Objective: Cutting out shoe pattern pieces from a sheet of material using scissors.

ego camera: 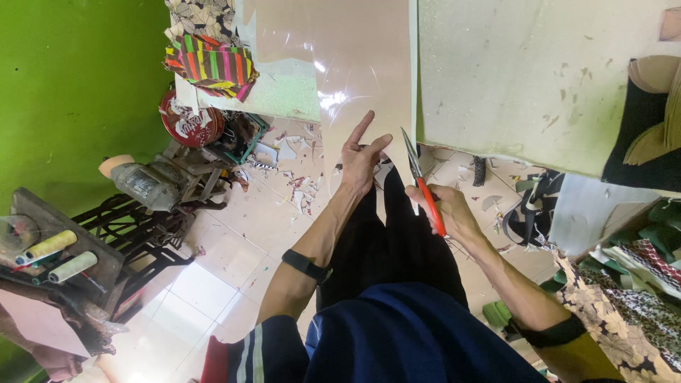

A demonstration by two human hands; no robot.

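The hands work the pink sheet (355,64): left hand (362,159) presses flat and open, right hand (447,209) grips red-handled scissors (422,181) pointing up along its edge

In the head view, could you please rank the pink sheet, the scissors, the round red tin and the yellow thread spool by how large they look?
1. pink sheet
2. scissors in the right hand
3. round red tin
4. yellow thread spool

The scissors and tin look close, and the tin lies farther away, so their order is unsure.
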